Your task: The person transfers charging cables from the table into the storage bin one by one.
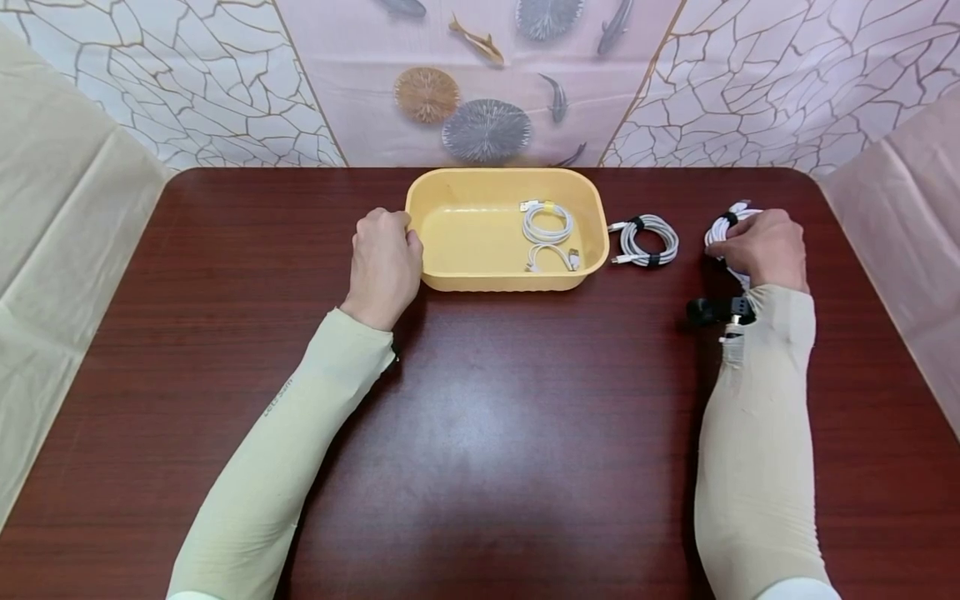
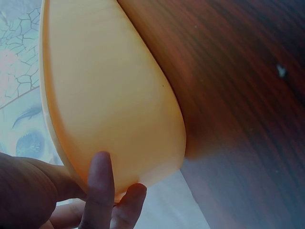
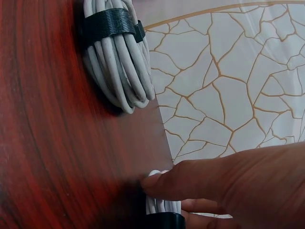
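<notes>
At the back of the table a yellow plastic bin (image 1: 495,282) stands upright. My left hand (image 1: 384,267) grips the bin's left end at the rim; in the left wrist view its fingertips (image 2: 101,164) lie against the yellow wall. On the right, my right hand (image 1: 776,250) pinches a coiled white cable (image 1: 715,237) bound with black straps, close to the tabletop. The palm covers part of this coil. A grey-white coiled cable (image 1: 670,240) with black straps lies between that hand and the bin.
Inside the bin, toward its right end, are a white coiled cable (image 1: 527,225) with a yellow tie and a short white cable (image 1: 573,260). The dark wooden table (image 1: 480,417) ends at a patterned backdrop (image 1: 225,75) behind the bin.
</notes>
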The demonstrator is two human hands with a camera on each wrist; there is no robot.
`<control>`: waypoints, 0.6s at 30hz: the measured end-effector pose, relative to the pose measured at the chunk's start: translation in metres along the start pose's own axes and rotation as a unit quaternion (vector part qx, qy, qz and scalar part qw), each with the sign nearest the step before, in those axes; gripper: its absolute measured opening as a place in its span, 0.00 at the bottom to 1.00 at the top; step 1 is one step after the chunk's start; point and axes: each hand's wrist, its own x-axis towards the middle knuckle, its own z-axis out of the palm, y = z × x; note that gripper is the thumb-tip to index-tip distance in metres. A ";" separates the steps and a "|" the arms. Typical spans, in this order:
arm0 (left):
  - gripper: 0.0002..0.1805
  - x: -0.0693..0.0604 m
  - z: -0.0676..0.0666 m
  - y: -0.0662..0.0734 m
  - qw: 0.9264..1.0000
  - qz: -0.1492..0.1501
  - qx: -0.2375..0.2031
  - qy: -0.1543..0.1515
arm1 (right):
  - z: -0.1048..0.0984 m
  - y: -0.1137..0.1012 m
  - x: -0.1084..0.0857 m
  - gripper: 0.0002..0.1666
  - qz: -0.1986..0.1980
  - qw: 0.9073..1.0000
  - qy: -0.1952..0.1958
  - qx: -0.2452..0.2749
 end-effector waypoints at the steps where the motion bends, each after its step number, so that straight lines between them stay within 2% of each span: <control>1: 0.14 0.000 0.000 0.000 1.000 0.000 0.000 0.000 | 0.000 0.000 0.000 0.24 0.002 1.000 -0.001 0.001; 18: 0.13 0.000 0.000 -0.001 1.000 0.005 -0.001 0.003 | 0.001 -0.001 0.001 0.25 -0.002 1.000 0.008 -0.015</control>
